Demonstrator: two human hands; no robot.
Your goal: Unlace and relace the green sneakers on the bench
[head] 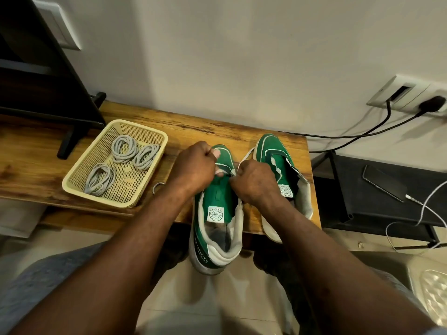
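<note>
Lace [245, 155] soft, limp, light (tip likely the stiffest part): I'd hold it near the end. My right grip [254, 181] pinches it; my left grip [193, 165] pinches the eyelet edge of the near sneaker [222, 197], on the surface [217, 128], heel overhanging.

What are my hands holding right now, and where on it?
Right hand pinches the white lace beside the nearer sneaker's front eyelets; left hand grips that sneaker's forefoot, exact hold hidden.

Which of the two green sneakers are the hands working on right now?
The sneaker nearer the basket: the left hand grips its front and the right hand holds a white lace there. The other sneaker stands to its right.
</note>
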